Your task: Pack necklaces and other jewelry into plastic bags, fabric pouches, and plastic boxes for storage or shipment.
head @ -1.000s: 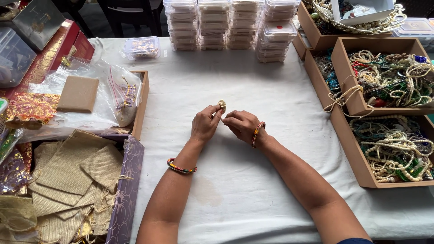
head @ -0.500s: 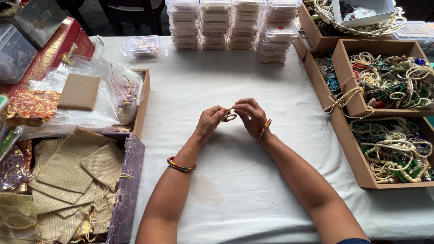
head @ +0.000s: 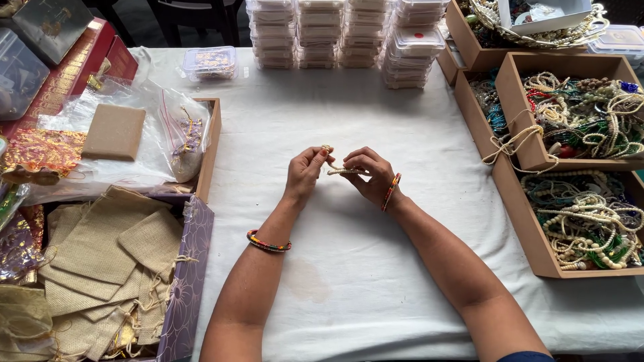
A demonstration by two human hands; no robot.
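Above the white tablecloth [head: 349, 281], two hands meet.
Left hand [head: 305, 171] and right hand [head: 369, 175] pinch a small beaded strand [head: 343, 171] stretched between their closed fingertips.

Bare forearms, a multicoloured bangle [head: 268, 243] on each wrist (right one [head: 391, 191] too).

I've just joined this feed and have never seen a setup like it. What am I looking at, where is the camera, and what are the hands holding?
There is no machine: a person works with two bare hands, filmed by one camera on their head, looking down. The left hand and right hand pinch a small pale beaded strand between them above the white cloth-covered table. Each wrist wears a multicoloured bangle. To the right stand brown open cardboard boxes of bead necklaces. At the far edge are stacks of clear plastic boxes. To the left lie tan burlap drawstring pouches and clear plastic bags.
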